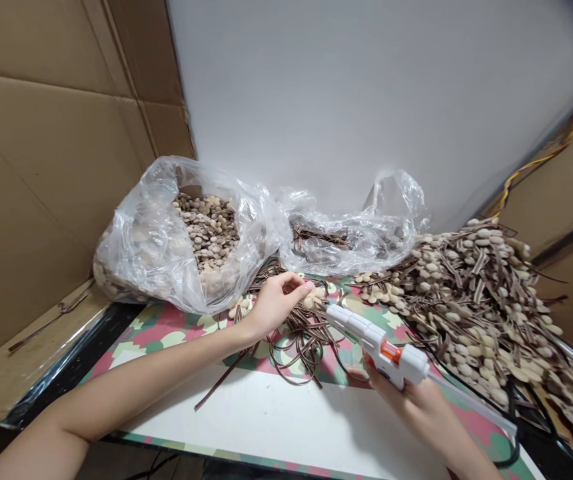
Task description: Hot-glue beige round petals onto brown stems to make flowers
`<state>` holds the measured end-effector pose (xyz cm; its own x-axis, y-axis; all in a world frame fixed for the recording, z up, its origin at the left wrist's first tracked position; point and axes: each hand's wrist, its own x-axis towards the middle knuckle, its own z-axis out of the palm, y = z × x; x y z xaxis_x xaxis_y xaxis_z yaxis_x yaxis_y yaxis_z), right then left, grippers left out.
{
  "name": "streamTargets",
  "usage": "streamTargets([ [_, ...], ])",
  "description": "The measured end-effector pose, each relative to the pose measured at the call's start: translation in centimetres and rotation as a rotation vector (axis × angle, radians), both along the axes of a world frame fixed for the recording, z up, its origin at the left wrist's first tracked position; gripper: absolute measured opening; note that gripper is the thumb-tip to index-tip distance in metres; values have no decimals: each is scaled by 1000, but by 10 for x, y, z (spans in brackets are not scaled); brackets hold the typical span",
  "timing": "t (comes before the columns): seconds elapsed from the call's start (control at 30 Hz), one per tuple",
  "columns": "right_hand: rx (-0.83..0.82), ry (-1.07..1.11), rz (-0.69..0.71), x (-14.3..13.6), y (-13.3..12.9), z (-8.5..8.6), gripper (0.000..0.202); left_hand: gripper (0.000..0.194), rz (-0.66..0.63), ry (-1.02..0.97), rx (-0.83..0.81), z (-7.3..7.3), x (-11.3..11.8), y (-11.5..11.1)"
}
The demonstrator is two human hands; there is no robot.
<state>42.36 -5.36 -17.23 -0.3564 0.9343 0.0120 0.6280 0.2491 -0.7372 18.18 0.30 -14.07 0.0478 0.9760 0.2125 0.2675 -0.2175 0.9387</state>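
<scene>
Closed in a pinch, my left hand (277, 300) holds a small beige flower-shaped piece (313, 298) near the middle of the table. My right hand (406, 393) is wrapped round the grip of a white and orange hot glue gun (376, 340). The gun's nozzle points left and lies right beside the flower-shaped piece; I cannot tell whether they touch. A clear glue stick (471, 400) sticks out of its back end. Beneath both hands lies a tangle of thin brown strips (306, 340), some curling onto the white board (266, 417).
A clear plastic bag (151, 233) full of beige pieces stands back left. Another plastic bag (356, 233) holds brown strips. At right rises a large heap of strips with beige pieces (481, 293). Cardboard (56, 153) walls the left; a twisted yellow cable (541, 160) hangs right.
</scene>
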Motion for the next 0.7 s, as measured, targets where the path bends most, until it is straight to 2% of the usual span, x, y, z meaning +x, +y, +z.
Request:
streamTargets([
  [0.5,-96,79,-11,1,-1,-4,26,25,52,-20,-32,10,1,-4],
  [0.6,-48,57,-36,2,2,-8,26,24,35,-49,-71,12,1,-5],
  [0.7,114,-29,-63,7,10,-12,25,25,-37,-99,-130,14,0,-7],
])
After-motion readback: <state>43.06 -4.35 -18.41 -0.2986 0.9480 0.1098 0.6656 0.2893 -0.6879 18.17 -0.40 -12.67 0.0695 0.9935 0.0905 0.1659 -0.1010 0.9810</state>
